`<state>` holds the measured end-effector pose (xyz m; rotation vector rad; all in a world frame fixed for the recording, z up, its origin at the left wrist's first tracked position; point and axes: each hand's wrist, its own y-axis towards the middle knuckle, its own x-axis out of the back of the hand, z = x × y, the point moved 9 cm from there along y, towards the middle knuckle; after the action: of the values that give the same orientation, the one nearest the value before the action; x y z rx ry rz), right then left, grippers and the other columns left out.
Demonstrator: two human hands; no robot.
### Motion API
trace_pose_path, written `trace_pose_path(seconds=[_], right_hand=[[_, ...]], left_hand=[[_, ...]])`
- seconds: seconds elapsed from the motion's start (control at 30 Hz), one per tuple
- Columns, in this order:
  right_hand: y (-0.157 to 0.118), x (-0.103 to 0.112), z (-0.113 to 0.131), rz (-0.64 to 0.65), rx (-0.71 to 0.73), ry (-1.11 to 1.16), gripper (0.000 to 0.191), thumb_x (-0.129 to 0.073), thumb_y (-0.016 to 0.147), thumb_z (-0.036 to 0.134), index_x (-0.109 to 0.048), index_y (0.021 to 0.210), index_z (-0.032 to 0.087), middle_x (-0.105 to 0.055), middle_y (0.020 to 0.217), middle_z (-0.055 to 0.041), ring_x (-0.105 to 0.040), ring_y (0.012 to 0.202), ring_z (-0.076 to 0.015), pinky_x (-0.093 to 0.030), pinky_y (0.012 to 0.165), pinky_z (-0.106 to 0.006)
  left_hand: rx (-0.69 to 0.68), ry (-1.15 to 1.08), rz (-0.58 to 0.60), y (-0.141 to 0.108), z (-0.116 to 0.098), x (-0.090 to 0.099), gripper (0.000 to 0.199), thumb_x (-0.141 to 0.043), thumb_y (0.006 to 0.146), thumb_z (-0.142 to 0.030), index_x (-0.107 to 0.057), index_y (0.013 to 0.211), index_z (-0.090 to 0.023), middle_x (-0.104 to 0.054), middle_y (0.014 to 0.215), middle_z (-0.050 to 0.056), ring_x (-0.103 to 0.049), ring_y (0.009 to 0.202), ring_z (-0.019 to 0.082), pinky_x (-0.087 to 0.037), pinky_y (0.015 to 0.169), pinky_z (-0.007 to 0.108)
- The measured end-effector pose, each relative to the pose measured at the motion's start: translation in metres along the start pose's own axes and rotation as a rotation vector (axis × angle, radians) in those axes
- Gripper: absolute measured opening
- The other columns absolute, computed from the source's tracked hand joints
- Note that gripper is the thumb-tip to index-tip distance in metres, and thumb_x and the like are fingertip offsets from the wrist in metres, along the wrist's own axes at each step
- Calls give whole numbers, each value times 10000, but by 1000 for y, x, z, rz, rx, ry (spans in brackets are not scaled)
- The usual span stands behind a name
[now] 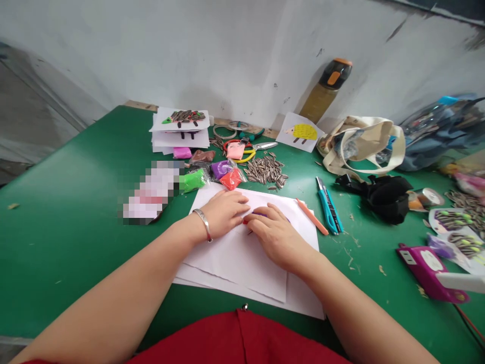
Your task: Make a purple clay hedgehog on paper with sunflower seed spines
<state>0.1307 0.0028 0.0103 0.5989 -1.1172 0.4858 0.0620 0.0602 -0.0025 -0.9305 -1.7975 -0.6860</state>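
Note:
My left hand (227, 211) lies on a stack of white paper (220, 255), its fingers stretched out and holding nothing. A silver bangle circles that wrist. Close beside its fingertips, my right hand (273, 233) rests on the same top sheet with fingers bent and slightly apart. Under and behind these fingers shows a bit of purple (285, 217), with a spot of red at the fingertips. Short dark strokes are visible on the paper just below them. Most of this small coloured shape is hidden by my right hand.
Beyond the paper are bagged red clay (231, 178), green clay (194, 180), sunflower seeds (267, 171) and scissors (265, 145). An orange stick (312, 216) and a blue utility knife (328, 207) lie right. Farther off are hedgehog pictures (301, 132), a bottle (326, 91) and a glue gun (430, 273).

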Motion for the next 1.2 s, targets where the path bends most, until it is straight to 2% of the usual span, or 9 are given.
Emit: trace_pose_path(seconds=[0.1, 0.2, 0.27, 0.4, 0.53, 0.67, 0.9, 1.2], right_hand=[[2, 13, -5, -66, -10, 82, 231, -429, 943, 71, -613, 975, 206, -694, 1081, -51, -520, 1116, -217, -416, 995, -410], [4, 25, -14, -133, -108, 74, 218, -437, 942, 86, -629, 920, 186, -688, 947, -66, -548, 936, -210, -442, 847, -356], [5, 25, -15, -136, -157, 12, 211, -459, 938, 106, -643, 871, 186, -674, 861, -62, -537, 853, -209, -416, 793, -349], [6, 11, -4, -132, -156, -99, 211, -477, 929, 117, -642, 814, 180, -663, 821, -62, -519, 833, -213, -352, 731, -341], [5, 3, 3, -182, -152, -197, 222, -468, 922, 116, -616, 770, 183, -641, 778, -57, -498, 798, -209, -301, 698, -344], [4, 6, 2, -213, -185, -265, 231, -465, 917, 132, -589, 731, 188, -616, 737, -52, -484, 761, -207, -281, 686, -346], [3, 7, 1, -214, -187, -153, 208, -465, 931, 143, -618, 797, 188, -631, 783, -57, -502, 805, -208, -319, 719, -333], [1, 7, -3, -188, -197, -175, 190, -472, 925, 135, -631, 832, 184, -637, 792, -65, -491, 811, -216, -320, 727, -341]], left_hand=[[6, -12, 0, 0, 0, 1, 157, -541, 898, -213, -670, 984, -188, -628, 1081, 68, -549, 1018, 225, -425, 890, 354], [9, -18, 19, 0, 0, 1, 167, -553, 863, -170, -666, 984, -187, -625, 1081, 66, -545, 1031, 229, -422, 896, 353], [13, -21, 24, 0, 1, 0, 188, -557, 850, -157, -662, 1003, -186, -621, 1098, 68, -543, 1045, 233, -421, 903, 355], [8, -33, 15, -2, 3, -1, 211, -562, 862, -178, -657, 1050, -196, -612, 1167, 76, -541, 1093, 240, -417, 945, 373], [20, -29, 11, -2, 4, -2, 222, -575, 862, -180, -666, 1064, -186, -607, 1225, 91, -537, 1144, 255, -410, 991, 405], [16, -21, 14, -1, 4, -2, 219, -567, 868, -179, -674, 1059, -185, -615, 1215, 95, -545, 1134, 258, -423, 986, 416], [13, -19, 5, -1, 5, -3, 221, -584, 858, -181, -675, 1059, -190, -613, 1217, 90, -548, 1138, 263, -422, 984, 414], [22, -13, 13, -1, 4, -2, 190, -580, 865, -182, -678, 1028, -191, -615, 1212, 84, -546, 1132, 250, -417, 981, 396]])
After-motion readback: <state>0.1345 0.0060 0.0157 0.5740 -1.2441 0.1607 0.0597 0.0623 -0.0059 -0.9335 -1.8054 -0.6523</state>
